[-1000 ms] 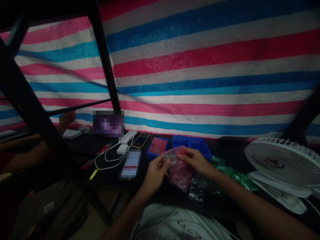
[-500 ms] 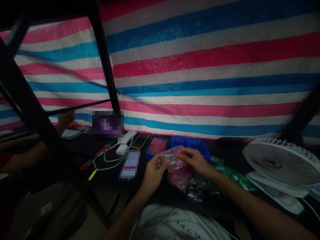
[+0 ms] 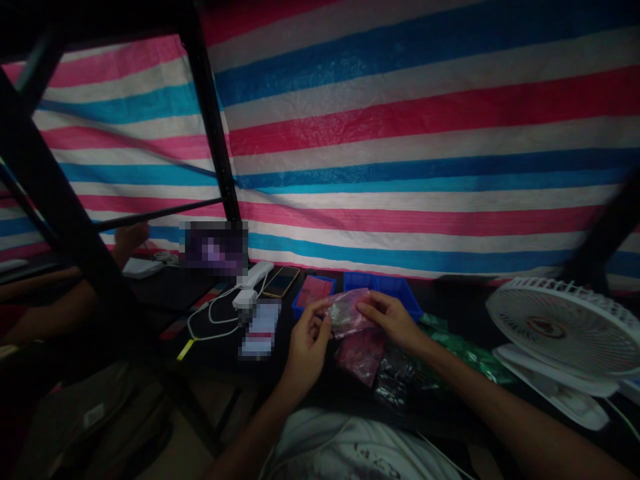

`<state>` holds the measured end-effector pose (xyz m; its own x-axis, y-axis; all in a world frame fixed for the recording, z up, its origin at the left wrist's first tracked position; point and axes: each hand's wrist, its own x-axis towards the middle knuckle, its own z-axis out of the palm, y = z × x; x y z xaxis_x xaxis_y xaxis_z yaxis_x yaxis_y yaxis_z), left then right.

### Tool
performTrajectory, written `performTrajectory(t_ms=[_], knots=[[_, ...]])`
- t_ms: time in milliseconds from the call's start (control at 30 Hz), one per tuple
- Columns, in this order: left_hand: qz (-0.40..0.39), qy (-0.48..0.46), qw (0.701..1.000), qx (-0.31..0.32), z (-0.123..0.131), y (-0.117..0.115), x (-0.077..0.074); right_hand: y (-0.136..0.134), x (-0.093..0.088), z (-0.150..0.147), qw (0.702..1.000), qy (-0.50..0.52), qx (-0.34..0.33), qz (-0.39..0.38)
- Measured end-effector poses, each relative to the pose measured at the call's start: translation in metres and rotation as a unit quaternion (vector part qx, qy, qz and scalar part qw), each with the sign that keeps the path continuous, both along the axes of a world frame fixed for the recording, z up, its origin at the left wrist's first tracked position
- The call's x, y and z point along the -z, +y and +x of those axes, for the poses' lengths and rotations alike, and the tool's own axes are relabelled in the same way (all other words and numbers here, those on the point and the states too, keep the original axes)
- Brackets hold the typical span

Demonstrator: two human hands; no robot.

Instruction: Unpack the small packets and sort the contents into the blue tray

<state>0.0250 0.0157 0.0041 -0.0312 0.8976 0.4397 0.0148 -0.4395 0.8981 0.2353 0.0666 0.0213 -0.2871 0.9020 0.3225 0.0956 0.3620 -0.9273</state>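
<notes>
Around: white desk fan (image 3: pixel 563 327) right; blue plastic tray (image 3: pixel 383 288) far; nothing blocking.
Hands: left hand (image 3: pixel 307 350), right hand (image 3: pixel 393 322) raised, close together.
Fingers: both pinching clear plastic bag (image 3: pixel 347 313).

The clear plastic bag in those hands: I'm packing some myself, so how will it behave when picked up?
The clear plastic bag looks floppy, creasing between the left hand and right hand. It is probably light, as fingertips alone carry it. Its glossy sheen suggests it may slip.
</notes>
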Motion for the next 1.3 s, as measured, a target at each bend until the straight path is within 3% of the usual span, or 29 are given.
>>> performTrajectory(t_ms=[167,467,667,833,1000,1133,1300], knots=[[-0.008,-0.009,1.0,-0.008,-0.001,0.0,-0.002,0.0,-0.003,0.0,1.0,0.02,0.009,0.003],[0.024,0.055,0.998,-0.018,-0.001,0.001,-0.001,0.002,-0.006,0.002,0.997,0.067,0.006,-0.042],[0.03,0.042,0.998,-0.046,-0.002,0.003,0.0,-0.002,-0.012,0.003,0.999,0.01,-0.016,-0.026],[0.039,0.039,0.995,-0.083,-0.002,0.005,0.002,-0.002,-0.009,0.002,0.994,0.065,-0.068,-0.061],[-0.017,-0.014,0.998,-0.052,-0.001,0.006,0.004,-0.003,-0.009,0.003,0.996,0.043,-0.053,-0.06],[0.001,-0.053,0.998,-0.032,0.001,0.003,0.0,-0.004,-0.011,0.004,0.999,-0.002,-0.015,-0.03],[0.008,-0.012,1.0,-0.023,0.0,0.001,-0.002,-0.001,-0.013,0.005,1.0,-0.003,-0.01,0.02]])
